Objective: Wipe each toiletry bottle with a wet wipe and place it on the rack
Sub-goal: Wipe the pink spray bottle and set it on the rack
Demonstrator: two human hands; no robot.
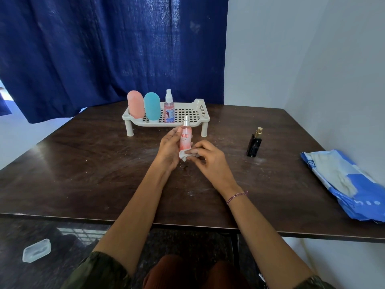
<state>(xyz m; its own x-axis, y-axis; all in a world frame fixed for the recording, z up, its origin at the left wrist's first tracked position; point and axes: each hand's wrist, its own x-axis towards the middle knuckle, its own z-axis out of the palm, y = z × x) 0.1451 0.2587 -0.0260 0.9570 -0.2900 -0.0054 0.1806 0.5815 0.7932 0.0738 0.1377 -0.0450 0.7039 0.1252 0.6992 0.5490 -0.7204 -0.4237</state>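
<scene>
While the left hand (169, 150) grips the bottle (185, 140) upright at centre frame, fingers close together and curled round the left side of its pink body, the right hand (208, 158) pinches the wipe (185, 157) between thumb and bent fingers against the bottle's lower end. The silver cap stands clear above the left fingertips. The wipe bunches white under the base and touches both hands. Whether the base meets the table (83, 174) cannot be told. Just behind the hands, upper centre, stands the rack (201, 107) on short legs. At its left end, in a row, are a pink tube (135, 104), a teal tube (152, 106) beside it, and a spray (169, 109) with pink liquid. To the right of the spray the rack's perforated floor shows as far as the raised end wall. A black bottle (254, 143) with a gold cap stands right of centre, well apart from the hands. A blue-and-white pack (341, 180) lies at the right edge of the frame, near the wall. Dark tabletop stretches left of the forearms to the table's left edge, and the near edge crosses the lower frame under both arms. A blue curtain (104, 49) hangs behind the rack. A clear tub (36, 250) lies on the floor, lower left.
</scene>
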